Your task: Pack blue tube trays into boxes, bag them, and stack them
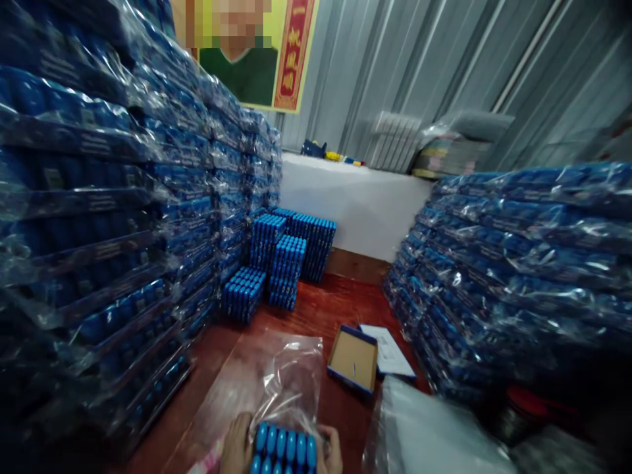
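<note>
Blue container block (284, 453), composed of glossy, round-topped units in close rows, was situated at the bottom edge of the view, between the person's two bare hands; its near part was cut off by the frame. The left hand (237, 442) was partly curled and pressed against the block's left side, with a pink patterned sleeve (211, 461) beside it. The right hand (332, 450) was likewise bent around the right side, so that the two held the block between them. Clear plastic bag (296, 372), crumpled and shiny, extended from the block's far edge over the reddish-brown floor (345, 297). To the right lay a shallow cardboard tray (353, 359) with a blue rim, its far right edge just beside a white sheet (390, 352). Nearer the viewer was a pile of translucent plastic (434, 428); a red-topped vessel (527, 400) stood in shadow beyond it. Farther off rose unwrapped stacks of blue containers (288, 263), unequal in height. Film-wrapped packs formed a tall left stack (113, 161) and a lower right stack (513, 243). A white partition (350, 204) closed the rear, beneath a corrugated metal wall (345, 72) and a poster (237, 76).
</note>
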`<state>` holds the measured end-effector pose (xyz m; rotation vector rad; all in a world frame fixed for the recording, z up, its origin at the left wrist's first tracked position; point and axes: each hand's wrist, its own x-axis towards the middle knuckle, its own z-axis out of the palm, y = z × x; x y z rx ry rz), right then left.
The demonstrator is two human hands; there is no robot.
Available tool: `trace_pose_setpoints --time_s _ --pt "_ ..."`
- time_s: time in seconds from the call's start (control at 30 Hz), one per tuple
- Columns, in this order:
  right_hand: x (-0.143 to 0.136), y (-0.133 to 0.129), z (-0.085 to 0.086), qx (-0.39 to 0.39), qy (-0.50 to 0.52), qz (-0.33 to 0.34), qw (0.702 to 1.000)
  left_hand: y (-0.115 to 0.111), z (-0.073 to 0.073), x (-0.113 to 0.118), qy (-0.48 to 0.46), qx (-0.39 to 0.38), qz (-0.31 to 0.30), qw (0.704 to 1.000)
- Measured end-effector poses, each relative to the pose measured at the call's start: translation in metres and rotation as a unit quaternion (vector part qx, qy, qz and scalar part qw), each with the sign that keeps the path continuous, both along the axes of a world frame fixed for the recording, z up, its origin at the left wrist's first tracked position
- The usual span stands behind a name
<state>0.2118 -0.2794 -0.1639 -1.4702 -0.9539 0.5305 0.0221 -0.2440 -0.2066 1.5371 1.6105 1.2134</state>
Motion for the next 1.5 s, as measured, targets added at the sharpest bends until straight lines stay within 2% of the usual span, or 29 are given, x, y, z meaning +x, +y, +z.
trace_pose_setpoints --time_s 0.07,0.13,0.17,0.23,0.33,0.47,0.67,0.77,0.9,1.03,1.13,1.2,1.27,1.33,1.43,1.5 --pt "-0.008 -0.016 0.019 -0.023 0.043 -0.033 0.998 -0.015 0.025 0.0 -0.029 -0.038 0.017 0.999" --pt "-0.012 -0.023 0.037 -0.053 0.064 -0.052 0.995 -0.026 0.05 0.002 -0.049 -0.057 0.004 0.997" --pt "-0.012 -0.023 0.042 -0.068 0.064 -0.058 0.994 -0.029 0.059 0.003 -0.057 -0.063 -0.014 0.996" --pt "-0.007 -0.019 0.046 -0.116 0.06 -0.038 0.991 -0.029 0.071 0.005 -0.048 -0.082 -0.01 0.995" --pt "0.004 -0.011 0.041 -0.167 0.045 -0.016 0.985 -0.024 0.074 0.006 -0.022 -0.115 -0.031 0.993" --pt "0.02 -0.01 0.043 -0.211 0.001 0.004 0.977 -0.018 0.077 0.002 0.011 -0.122 -0.098 0.988" --pt "0.027 -0.036 0.05 -0.258 -0.021 0.075 0.963 -0.009 0.09 -0.013 0.073 -0.141 -0.233 0.96" --pt "0.026 -0.051 0.051 -0.272 -0.018 0.106 0.956 -0.01 0.097 -0.018 0.098 -0.152 -0.271 0.945" --pt "0.035 -0.056 0.057 -0.287 -0.012 0.149 0.946 -0.014 0.109 -0.021 0.135 -0.142 -0.265 0.944" --pt "0.048 -0.034 0.069 -0.215 -0.083 0.156 0.961 -0.004 0.121 -0.012 0.084 -0.08 -0.256 0.96" --pt "0.052 -0.015 0.081 -0.175 -0.117 0.202 0.956 0.006 0.127 -0.005 0.069 -0.067 -0.251 0.963" --pt "0.051 -0.016 0.088 -0.149 -0.148 0.233 0.95 0.004 0.132 -0.006 0.082 -0.053 -0.231 0.968" --pt "0.047 -0.031 0.092 -0.11 -0.201 0.249 0.941 -0.006 0.134 -0.012 0.098 -0.038 -0.211 0.972" --pt "0.042 -0.057 0.091 -0.07 -0.282 0.254 0.923 -0.023 0.133 -0.022 0.12 -0.026 -0.22 0.968" --pt "0.034 -0.106 0.085 -0.034 -0.392 0.244 0.886 -0.057 0.123 -0.042 0.138 -0.02 -0.25 0.958" --pt "0.028 -0.135 0.079 -0.014 -0.431 0.245 0.869 -0.085 0.113 -0.056 0.137 -0.03 -0.264 0.954"
